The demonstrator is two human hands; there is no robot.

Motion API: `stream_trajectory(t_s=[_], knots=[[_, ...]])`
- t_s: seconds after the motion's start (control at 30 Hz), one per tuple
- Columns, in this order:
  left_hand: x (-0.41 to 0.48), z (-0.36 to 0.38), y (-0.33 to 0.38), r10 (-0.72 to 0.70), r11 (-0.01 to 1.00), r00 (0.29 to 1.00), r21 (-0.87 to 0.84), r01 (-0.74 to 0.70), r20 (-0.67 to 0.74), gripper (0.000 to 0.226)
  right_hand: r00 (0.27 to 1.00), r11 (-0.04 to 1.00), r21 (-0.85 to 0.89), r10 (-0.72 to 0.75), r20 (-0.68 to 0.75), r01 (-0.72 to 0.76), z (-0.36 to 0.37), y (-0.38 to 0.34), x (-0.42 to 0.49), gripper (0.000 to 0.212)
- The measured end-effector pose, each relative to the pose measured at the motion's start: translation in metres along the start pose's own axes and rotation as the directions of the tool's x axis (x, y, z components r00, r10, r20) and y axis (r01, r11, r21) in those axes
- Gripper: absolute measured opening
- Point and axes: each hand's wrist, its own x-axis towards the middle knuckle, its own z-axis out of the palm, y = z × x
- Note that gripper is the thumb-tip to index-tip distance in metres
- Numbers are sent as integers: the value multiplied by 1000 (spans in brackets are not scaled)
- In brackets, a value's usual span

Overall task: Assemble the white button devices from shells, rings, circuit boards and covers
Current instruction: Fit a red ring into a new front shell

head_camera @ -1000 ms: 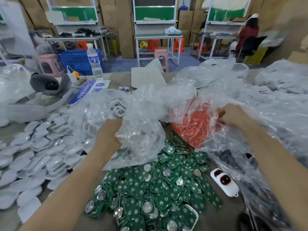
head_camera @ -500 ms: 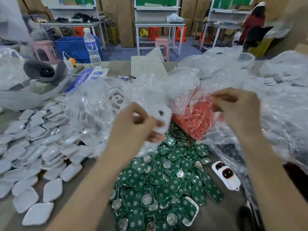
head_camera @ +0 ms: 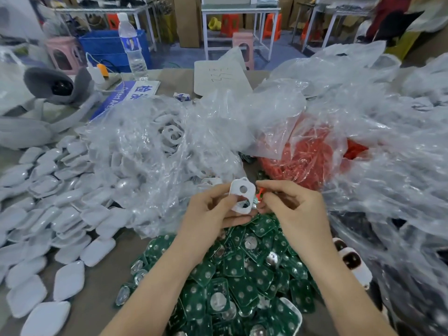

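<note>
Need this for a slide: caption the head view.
Left hand holds a white shell, right hand pinches an orange piece beside it, above green boards.

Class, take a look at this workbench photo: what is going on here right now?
A person is assembling small devices by hand. The left hand holds a white shell with two holes, and the right hand pinches a small orange ring right beside it, seemingly not yet fitted. Below the hands lies a heap of green circuit boards. A clear bag of orange rings sits behind, and white covers spread to the left.
</note>
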Motion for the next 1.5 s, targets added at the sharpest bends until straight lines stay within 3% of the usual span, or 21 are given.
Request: stream_trajectory(t_s=[0.1,0.27,0.37,0.43,0.67,0.77,0.83,0.87,1.0,1.17,1.3,1.5], knots=[[1,-2,-4,28,999,999,-24,-28,26,28,999,999,-2,-39,-1,39,4,2,-2,27],[3,-7,-7,162,977,986,135,-165,34,30,968,950,-243,-228,-102,198,8,5,-5,28],[5,-9,-9,163,985,986,54,-164,15,51,989,991,-45,-126,-77,123,5,5,-6,35],[5,-10,-9,147,989,989,16,-147,-8,57,997,992,113,-55,-56,61,2,3,-5,28],[3,-10,-10,131,982,991,133,-135,41,43,1000,997,78,22,6,-22,9,5,-7,27],[3,-8,-10,70,997,993,-23,-68,100,36,999,994,105,34,-4,-33,8,6,-6,25],[1,-7,-8,45,991,994,-134,-31,98,34,999,997,68,26,-29,-24,8,6,-6,26],[0,-7,-7,47,994,995,-107,-38,84,28,999,999,37,11,-39,-9,8,6,-6,26],[-3,-3,-6,105,968,994,224,-111,37,14,984,974,-171,-160,-74,146,12,4,-8,25],[-3,-4,-5,198,950,980,246,-192,-2,17,970,932,-271,-236,52,241,16,10,-10,32],[0,-9,-7,164,952,986,260,-164,23,20,943,884,-330,-322,88,332,10,11,-5,30],[3,-13,-10,80,989,996,125,-85,43,17,909,823,-399,-408,82,405,8,13,-5,21]])
